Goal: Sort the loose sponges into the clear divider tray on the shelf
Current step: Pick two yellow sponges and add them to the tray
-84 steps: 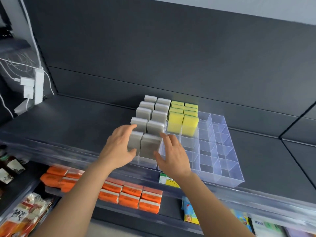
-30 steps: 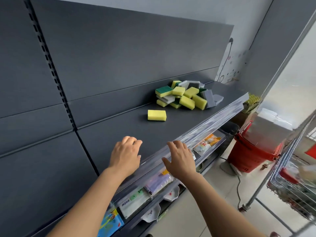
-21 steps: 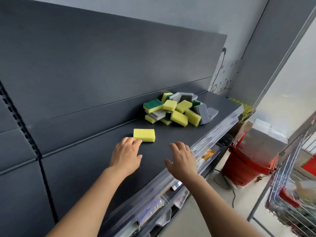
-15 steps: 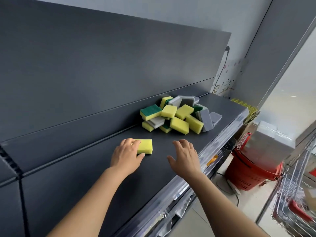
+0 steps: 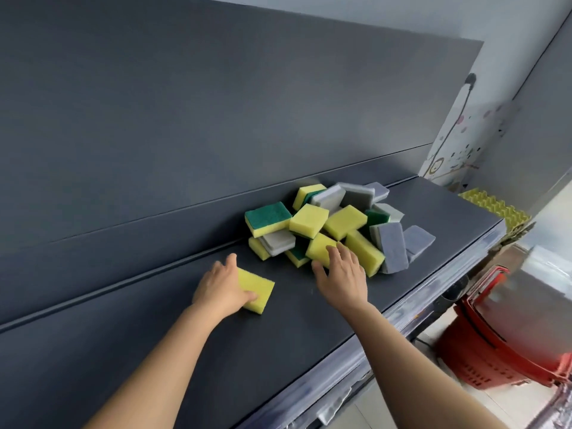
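A lone yellow sponge (image 5: 260, 289) lies flat on the dark shelf (image 5: 154, 335). My left hand (image 5: 221, 289) covers its left end, thumb on top and fingers curled over the far side. Further right is a loose pile of sponges (image 5: 340, 221): yellow, yellow with green backs, and grey. My right hand (image 5: 340, 274) reaches into the pile's near edge with fingers spread, the fingertips touching a yellow sponge (image 5: 318, 246). The clear divider tray is out of view.
The shelf's front rail (image 5: 418, 308) runs diagonally below my right arm. A red shopping basket (image 5: 495, 351) holding a grey box stands on the floor at the right. A yellow ridged mat (image 5: 495, 205) lies past the shelf's right end.
The view swung right from the divider tray to the sponge pile. My left hand moved onto the lone yellow sponge. My right hand advanced from the shelf edge to the pile.
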`<state>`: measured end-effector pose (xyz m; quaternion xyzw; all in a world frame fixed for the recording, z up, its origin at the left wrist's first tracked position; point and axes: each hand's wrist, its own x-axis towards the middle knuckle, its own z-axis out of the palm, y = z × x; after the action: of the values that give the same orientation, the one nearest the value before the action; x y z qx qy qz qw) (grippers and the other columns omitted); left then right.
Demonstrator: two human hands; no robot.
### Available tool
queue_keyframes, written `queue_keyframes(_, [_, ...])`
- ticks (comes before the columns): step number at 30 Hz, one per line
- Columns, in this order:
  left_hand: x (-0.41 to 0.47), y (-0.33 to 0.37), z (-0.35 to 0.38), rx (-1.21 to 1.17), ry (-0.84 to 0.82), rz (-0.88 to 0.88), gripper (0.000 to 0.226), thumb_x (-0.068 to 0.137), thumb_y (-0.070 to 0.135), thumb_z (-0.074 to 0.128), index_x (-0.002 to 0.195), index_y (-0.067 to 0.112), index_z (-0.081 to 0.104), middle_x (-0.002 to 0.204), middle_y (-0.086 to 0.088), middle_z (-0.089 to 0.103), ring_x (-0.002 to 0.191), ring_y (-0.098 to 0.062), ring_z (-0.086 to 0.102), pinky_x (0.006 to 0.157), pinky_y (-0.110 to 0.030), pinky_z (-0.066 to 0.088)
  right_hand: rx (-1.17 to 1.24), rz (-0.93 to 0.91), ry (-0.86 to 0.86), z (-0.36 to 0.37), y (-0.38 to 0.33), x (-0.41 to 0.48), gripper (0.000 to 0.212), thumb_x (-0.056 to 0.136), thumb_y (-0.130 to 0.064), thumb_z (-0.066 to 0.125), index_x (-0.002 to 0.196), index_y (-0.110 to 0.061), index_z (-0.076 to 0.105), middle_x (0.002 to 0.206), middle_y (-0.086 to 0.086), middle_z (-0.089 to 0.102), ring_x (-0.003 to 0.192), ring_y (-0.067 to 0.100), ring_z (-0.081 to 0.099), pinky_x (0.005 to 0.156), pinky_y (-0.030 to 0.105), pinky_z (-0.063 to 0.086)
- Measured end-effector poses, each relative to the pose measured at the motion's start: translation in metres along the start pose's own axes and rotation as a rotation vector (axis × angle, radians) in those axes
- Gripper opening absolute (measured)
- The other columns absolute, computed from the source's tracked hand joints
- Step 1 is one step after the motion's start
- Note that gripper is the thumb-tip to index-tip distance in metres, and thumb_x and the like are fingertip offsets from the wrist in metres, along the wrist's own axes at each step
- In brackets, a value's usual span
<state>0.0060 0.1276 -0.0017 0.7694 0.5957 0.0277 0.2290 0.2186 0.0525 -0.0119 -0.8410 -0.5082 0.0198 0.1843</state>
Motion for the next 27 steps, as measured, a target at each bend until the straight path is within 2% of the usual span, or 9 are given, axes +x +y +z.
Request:
queue_keyframes(3, [0.001,0.016,-0.001,-0.052,0.026,-0.006,0.088,0.073,0.035,0.075,0.142,0.026,0.022,0.133,-0.004,0.034,0.116,-0.026,0.048,0.079,-0.031,0.041,0.048,-0.01,-0.072,0.001,0.013,0.02,0.056,0.096,-0.05,0.036,0.143,-0.019,0.033,0.156,0.004,0.024,0.143,0.024,0.02,0.111,0.041,0.025])
queue_keyframes(6, [-0.001,0.024,0.004,-0.133,0.051,-0.043,0.084,0.07,0.033,0.078,0.137,0.027,0.027,0.129,0.0,0.033,0.107,-0.021,0.05,0.072,-0.031,0.04,0.031,-0.029,-0.071,0.003,0.019,0.033,0.053,0.095,-0.051,0.037,0.137,-0.018,0.038,0.145,0.005,0.04,0.132,0.027,0.036,0.104,0.042,0.031])
queue_keyframes(10, [-0.007,0.027,0.012,-0.236,0.121,-0.091,0.073,0.067,0.036,0.081,0.124,0.026,0.037,0.121,0.003,0.035,0.093,-0.016,0.047,0.072,-0.031,0.04,0.073,-0.065,-0.053,0.007,0.021,0.04,0.061,0.087,-0.052,0.055,0.135,-0.018,0.038,0.127,0.005,0.049,0.118,0.027,0.046,0.093,0.04,0.039])
queue_keyframes(13, [-0.011,0.026,0.016,-0.315,0.166,-0.127,0.066,0.07,0.032,0.078,0.126,0.034,0.043,0.115,0.004,0.038,0.093,-0.016,0.048,0.071,-0.03,0.04,0.249,0.0,-0.177,0.009,0.021,0.042,0.071,0.081,-0.05,0.066,0.135,-0.014,0.037,0.126,0.007,0.046,0.115,0.027,0.049,0.087,0.036,0.042])
queue_keyframes(18, [-0.02,0.02,0.026,-0.518,0.2,-0.189,0.068,0.079,0.025,0.071,0.135,0.04,0.037,0.124,0.005,0.047,0.108,-0.017,0.049,0.074,-0.029,0.038,0.442,0.017,-0.26,0.008,0.018,0.037,0.051,0.073,-0.04,0.077,0.105,-0.018,0.045,0.109,0.002,0.051,0.093,0.019,0.052,0.075,0.032,0.043])
queue_keyframes(21, [-0.03,0.016,0.028,-0.74,0.296,-0.287,0.057,0.072,0.022,0.077,0.117,0.035,0.044,0.112,0.004,0.055,0.098,-0.019,0.055,0.072,-0.034,0.047,0.616,-0.021,-0.322,0.007,0.011,0.027,0.063,0.074,-0.028,0.078,0.124,-0.021,0.039,0.102,-0.001,0.055,0.097,0.022,0.057,0.081,0.039,0.05])
queue_keyframes(23, [-0.038,0.012,0.028,-0.837,0.346,-0.29,0.045,0.072,0.019,0.078,0.104,0.036,0.052,0.105,0.002,0.059,0.092,-0.02,0.058,0.077,-0.039,0.05,0.718,-0.108,-0.39,0.006,0.002,0.017,0.088,0.076,-0.023,0.077,0.143,-0.033,0.022,0.102,-0.002,0.056,0.094,0.017,0.056,0.079,0.035,0.05])
queue_keyframes(24, [-0.045,0.009,0.027,-0.881,0.37,-0.276,0.04,0.073,0.016,0.077,0.098,0.038,0.055,0.102,0.002,0.061,0.09,-0.019,0.058,0.078,-0.04,0.051,0.756,-0.163,-0.431,0.006,-0.004,0.011,0.092,0.076,-0.022,0.075,0.145,-0.039,0.016,0.1,-0.004,0.055,0.088,0.012,0.055,0.075,0.029,0.05])
queue_keyframes(27, [-0.065,0.0,0.023,-0.984,0.452,-0.236,0.037,0.078,0.008,0.073,0.091,0.041,0.062,0.099,0.005,0.065,0.09,-0.017,0.059,0.072,-0.032,0.049,0.848,-0.277,-0.474,0.007,-0.023,-0.004,0.075,0.081,-0.023,0.072,0.14,-0.044,0.03,0.093,-0.008,0.058,0.079,0.008,0.055,0.068,0.021,0.049])
